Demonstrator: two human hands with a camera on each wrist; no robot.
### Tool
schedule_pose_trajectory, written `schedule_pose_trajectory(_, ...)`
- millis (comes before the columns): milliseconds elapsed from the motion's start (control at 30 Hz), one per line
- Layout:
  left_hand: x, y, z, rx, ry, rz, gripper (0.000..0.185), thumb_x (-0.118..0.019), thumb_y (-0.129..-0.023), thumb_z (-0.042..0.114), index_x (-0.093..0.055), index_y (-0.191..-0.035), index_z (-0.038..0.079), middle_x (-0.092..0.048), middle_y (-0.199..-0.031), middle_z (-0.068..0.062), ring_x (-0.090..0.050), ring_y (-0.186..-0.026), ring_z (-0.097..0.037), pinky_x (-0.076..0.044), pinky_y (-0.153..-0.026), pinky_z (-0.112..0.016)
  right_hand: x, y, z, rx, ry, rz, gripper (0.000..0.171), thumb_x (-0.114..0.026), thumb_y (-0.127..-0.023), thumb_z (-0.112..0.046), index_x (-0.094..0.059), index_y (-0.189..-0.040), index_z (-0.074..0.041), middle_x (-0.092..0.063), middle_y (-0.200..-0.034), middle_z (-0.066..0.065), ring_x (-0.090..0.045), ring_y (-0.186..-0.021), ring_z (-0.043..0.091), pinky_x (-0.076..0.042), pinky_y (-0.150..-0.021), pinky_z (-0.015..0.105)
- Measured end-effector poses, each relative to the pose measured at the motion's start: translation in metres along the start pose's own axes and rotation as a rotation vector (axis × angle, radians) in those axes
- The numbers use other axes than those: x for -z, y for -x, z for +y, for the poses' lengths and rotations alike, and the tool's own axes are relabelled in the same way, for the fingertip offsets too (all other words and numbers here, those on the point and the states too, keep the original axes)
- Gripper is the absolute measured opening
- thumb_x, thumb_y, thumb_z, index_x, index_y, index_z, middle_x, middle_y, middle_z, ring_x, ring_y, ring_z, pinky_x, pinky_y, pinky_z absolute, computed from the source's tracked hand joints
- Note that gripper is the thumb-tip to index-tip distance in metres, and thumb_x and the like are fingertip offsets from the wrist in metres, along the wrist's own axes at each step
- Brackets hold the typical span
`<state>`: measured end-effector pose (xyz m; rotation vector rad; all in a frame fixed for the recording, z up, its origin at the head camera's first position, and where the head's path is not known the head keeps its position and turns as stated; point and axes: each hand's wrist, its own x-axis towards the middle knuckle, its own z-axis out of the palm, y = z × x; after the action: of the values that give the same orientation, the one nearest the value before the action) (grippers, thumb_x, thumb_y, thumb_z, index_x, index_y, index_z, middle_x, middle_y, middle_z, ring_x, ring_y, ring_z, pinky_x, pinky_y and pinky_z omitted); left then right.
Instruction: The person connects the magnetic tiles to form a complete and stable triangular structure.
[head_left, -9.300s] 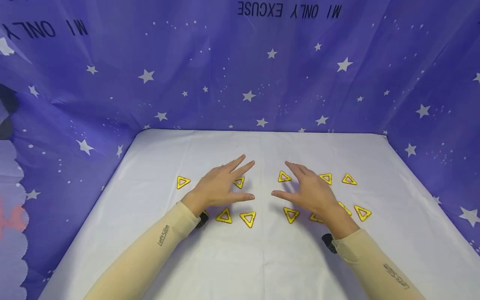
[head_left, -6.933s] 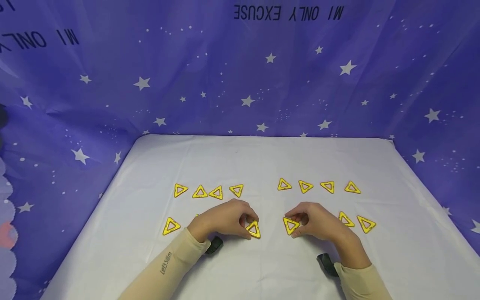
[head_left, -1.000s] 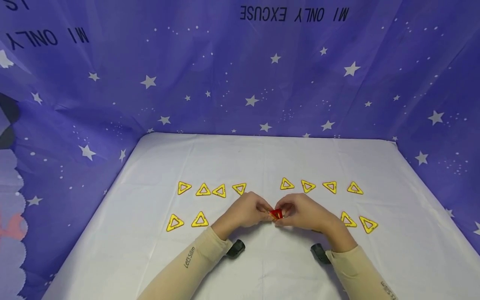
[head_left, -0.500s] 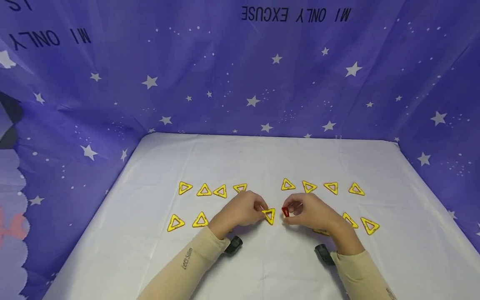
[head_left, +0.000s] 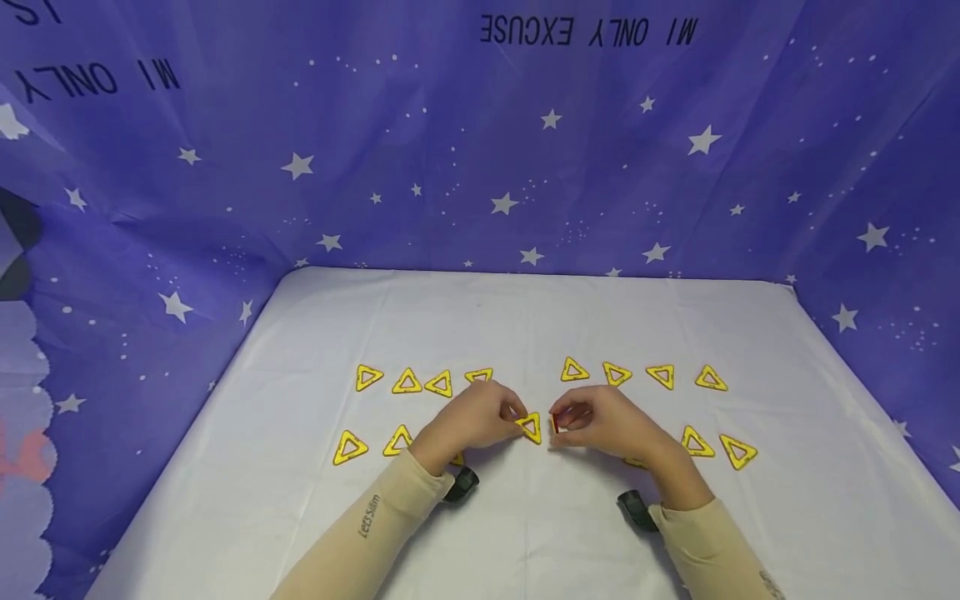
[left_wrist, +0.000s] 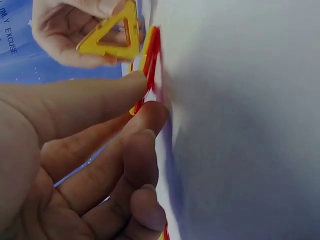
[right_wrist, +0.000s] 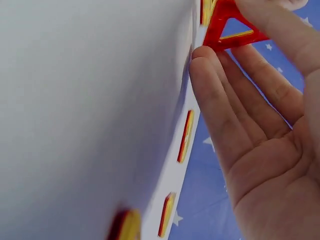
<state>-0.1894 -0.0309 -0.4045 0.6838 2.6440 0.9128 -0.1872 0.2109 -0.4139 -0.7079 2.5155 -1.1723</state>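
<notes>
Over the middle of the table in the head view, my left hand (head_left: 476, 417) pinches a triangular magnetic tile (head_left: 537, 429) between thumb and fingertips, yellow face toward the head camera. Facing it across a narrow gap, my right hand (head_left: 611, 421) pinches a second triangular tile (head_left: 555, 423), seen nearly edge-on as a thin red strip. In the left wrist view, the left hand's tile (left_wrist: 150, 55) appears edge-on, while the right hand's tile (left_wrist: 120, 51) shows its yellow face. The right wrist view shows that tile's red back (right_wrist: 214, 35). The two tiles look apart.
Several yellow triangular tiles lie in two rows, such as a left tile (head_left: 359, 377) and a right one (head_left: 738, 461). My forearms partly cover some lower-row tiles. A white cloth (head_left: 525, 533) covers the table; a purple starry curtain (head_left: 420, 225) hangs around it.
Both hands were open above the table, then gripped the inner lower-row tiles and brought them together. Since one second ago the tiles have separated and turned; the right one is now edge-on.
</notes>
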Motion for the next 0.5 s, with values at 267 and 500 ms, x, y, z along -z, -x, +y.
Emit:
schedule_pose_trajectory(267, -0.008, -0.002, 0.007, 0.01, -0.078, 0.022, 0.019, -0.08, -0.087, 0.017, -0.077, -0.104, 0.01, -0.062, -0.074, 0.012, -0.055, -0.065, -0.004, -0.047, -0.064, -0.024, -0.004, -0.003, 0.001, -0.014, 0.003, 0.002, 0.033, -0.089, -0.077, -0.018, -0.075, -0.105, -0.009, -0.071, -0.089, -0.006, -0.069, -0.082, 0.011, -0.055, -0.073, 0.029)
schedule_pose_trajectory(500, -0.013, -0.003, 0.01, -0.003, -0.141, 0.034, 0.018, -0.079, -0.088, 0.021, -0.077, -0.104, 0.013, -0.062, -0.075, 0.013, -0.055, -0.065, -0.003, -0.046, -0.062, -0.025, -0.003, -0.004, 0.002, 0.02, 0.037, 0.016, 0.031, -0.09, -0.076, -0.018, -0.076, -0.102, -0.013, -0.07, -0.087, -0.006, -0.068, -0.079, 0.009, -0.055, -0.071, 0.029)
